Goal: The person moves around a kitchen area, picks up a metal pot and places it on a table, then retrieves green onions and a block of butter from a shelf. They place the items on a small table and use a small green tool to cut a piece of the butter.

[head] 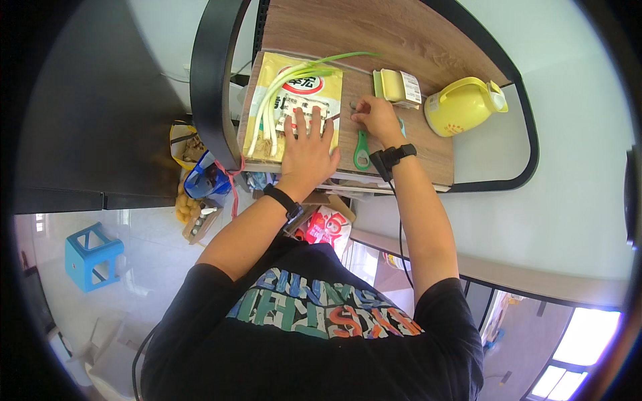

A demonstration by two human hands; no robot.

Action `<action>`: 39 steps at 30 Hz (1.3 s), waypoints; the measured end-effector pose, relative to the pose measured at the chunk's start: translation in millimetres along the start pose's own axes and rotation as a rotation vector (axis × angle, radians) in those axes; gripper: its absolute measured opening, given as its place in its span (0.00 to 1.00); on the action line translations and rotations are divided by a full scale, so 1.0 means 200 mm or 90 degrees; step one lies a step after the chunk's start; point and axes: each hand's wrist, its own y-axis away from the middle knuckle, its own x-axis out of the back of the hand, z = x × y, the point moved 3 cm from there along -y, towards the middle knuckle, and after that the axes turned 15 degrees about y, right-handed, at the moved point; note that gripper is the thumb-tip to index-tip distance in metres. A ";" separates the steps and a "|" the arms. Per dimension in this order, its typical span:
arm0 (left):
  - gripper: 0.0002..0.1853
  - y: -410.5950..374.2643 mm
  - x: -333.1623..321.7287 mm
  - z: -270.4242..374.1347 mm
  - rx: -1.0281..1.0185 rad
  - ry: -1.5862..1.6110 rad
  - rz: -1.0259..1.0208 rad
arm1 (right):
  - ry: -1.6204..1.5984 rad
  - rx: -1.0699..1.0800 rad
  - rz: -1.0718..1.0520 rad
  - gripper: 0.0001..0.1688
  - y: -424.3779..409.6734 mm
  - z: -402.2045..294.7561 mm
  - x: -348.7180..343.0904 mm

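My left hand (308, 155) lies with fingers spread over a small white printed packet (290, 108). Beneath that packet is a large yellow and white bag (331, 85) bearing writing. Scallions (268, 108) with white stems and roots lie along the bag's left side, their green tops bending right. My right hand (377, 118) is curled, thumb and forefinger close together, beside a small grey object (353, 105); whether it grips anything is unclear. Just below it lies a green-handled kitchen tool (361, 153), its upper end hidden. A light blue item (402, 126) shows partly behind my right wrist.
On the wooden shelf (426, 165), a labelled package (398, 87) and a yellow thermos jug (459, 108) stand to the right. A black curved frame (213, 75) bounds the shelf. Bags (205, 175) sit lower left, and a blue stool (93, 255) stands on the floor.
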 end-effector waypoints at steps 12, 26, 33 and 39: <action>0.31 0.00 0.01 0.00 -0.007 0.011 0.018 | -0.022 0.011 -0.068 0.17 -0.16 0.03 0.06; 0.31 0.00 0.00 0.00 -0.003 0.012 0.020 | 0.032 0.017 -0.122 0.16 -0.21 0.03 0.01; 0.31 0.00 0.00 -0.01 0.002 0.004 0.013 | 0.017 0.043 -0.089 0.14 -0.15 -0.02 0.01; 0.28 0.00 0.02 0.01 -0.021 0.053 0.037 | -0.059 0.080 0.091 0.13 0.09 -0.11 0.05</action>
